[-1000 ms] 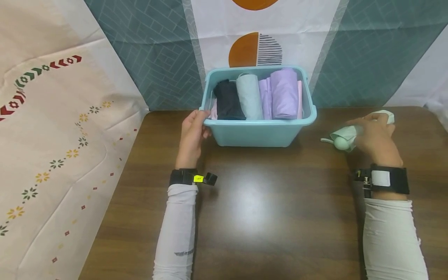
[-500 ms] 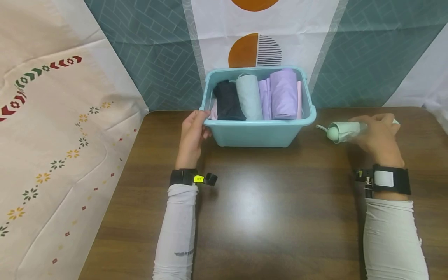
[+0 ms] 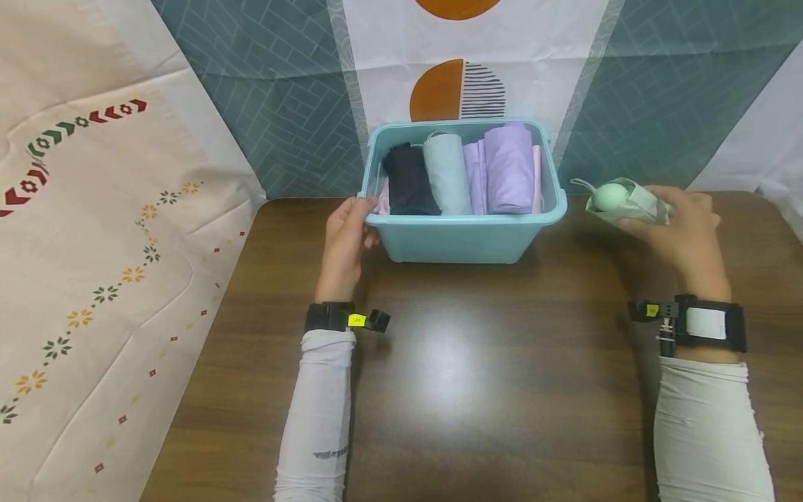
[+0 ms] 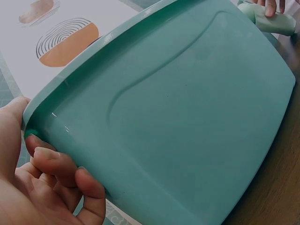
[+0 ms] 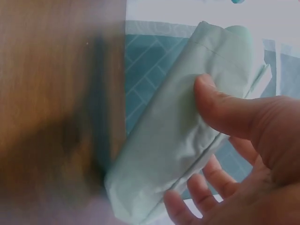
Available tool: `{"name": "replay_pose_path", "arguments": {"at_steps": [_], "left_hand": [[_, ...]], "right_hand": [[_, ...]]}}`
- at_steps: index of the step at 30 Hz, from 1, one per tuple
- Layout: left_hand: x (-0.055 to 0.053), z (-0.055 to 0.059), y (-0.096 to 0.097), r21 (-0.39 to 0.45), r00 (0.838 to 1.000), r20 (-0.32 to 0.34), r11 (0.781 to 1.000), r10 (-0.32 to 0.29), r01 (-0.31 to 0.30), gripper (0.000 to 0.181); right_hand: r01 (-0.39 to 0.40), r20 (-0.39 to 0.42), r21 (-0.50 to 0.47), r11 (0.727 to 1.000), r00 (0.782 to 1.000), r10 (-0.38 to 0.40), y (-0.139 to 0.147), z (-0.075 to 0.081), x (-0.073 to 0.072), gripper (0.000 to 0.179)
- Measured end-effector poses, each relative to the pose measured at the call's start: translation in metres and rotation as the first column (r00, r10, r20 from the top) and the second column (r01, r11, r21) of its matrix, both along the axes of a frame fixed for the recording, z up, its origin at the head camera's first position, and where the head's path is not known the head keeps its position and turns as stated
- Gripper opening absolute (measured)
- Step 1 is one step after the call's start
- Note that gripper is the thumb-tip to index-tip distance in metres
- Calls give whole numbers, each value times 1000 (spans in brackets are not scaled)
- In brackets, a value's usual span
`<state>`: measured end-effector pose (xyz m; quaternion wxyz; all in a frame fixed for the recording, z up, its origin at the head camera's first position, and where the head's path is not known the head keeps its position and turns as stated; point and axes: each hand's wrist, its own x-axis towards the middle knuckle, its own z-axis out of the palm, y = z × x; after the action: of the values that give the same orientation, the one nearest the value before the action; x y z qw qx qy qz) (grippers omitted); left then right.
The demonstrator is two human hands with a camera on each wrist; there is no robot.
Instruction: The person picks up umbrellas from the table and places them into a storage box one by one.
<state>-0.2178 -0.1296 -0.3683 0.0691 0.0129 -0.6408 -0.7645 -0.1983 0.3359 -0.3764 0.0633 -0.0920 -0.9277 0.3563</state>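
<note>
My left hand [image 3: 341, 240] pinches the front left corner of a light blue plastic bin [image 3: 452, 242], thumb over the rim and fingers curled beneath it, as the left wrist view also shows. To the right of the bin, my right hand [image 3: 689, 237] grips a pale green folded umbrella [image 5: 173, 126] above the table. Its round end knob [image 3: 610, 197] and thin strap point left, towards the bin. In the right wrist view my thumb presses one side of the rolled fabric and my fingers curl at the other.
Inside the bin stand a black bundle [image 3: 410, 180], a pale blue-grey roll [image 3: 447, 174], a purple roll [image 3: 509, 169] and flatter purple and pink pieces. The bin stands near the back edge of the brown wooden table [image 3: 452, 376], before a patterned cloth [image 3: 295, 104].
My right hand has turned the umbrella and lifted it, so its knob end now sits higher and tilts up. My left hand and the bin stay put.
</note>
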Motion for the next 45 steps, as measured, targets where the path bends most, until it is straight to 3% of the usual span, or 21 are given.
{"name": "replay_pose_path", "arguments": {"at_steps": [8,13,19,23,26,35,38,45], "left_hand": [[0,-1,0,4,1000,8,1000,3,-3,28],[0,0,-1,-1,1000,9,1000,5,-5,29],[0,-1,0,-6,1000,17,1000,9,-9,29],[0,-2,0,-2,1000,20,1000,11,-11,29],[-1,-3,0,-1,1000,18,1000,11,-11,29],[-3,0,1,-5,1000,6,1000,12,-12,29],[-3,1,1,-4,1000,6,1000,14,-14,28],[-2,-1,1,5,1000,10,1000,16,-16,29]], "right_hand": [[10,-62,-144,989,998,-20,1,3,2,65],[40,-105,-283,958,992,-73,-4,5,1,60],[54,-67,-386,921,994,-86,-3,3,-1,63],[65,-38,-536,841,994,-102,-2,4,0,64],[52,-40,-656,753,994,-104,-2,4,3,66],[7,-68,-759,651,994,-90,-1,3,4,69],[17,-58,-751,660,994,-92,0,3,4,71],[37,-27,-656,754,997,-73,-1,-2,4,78]]}}
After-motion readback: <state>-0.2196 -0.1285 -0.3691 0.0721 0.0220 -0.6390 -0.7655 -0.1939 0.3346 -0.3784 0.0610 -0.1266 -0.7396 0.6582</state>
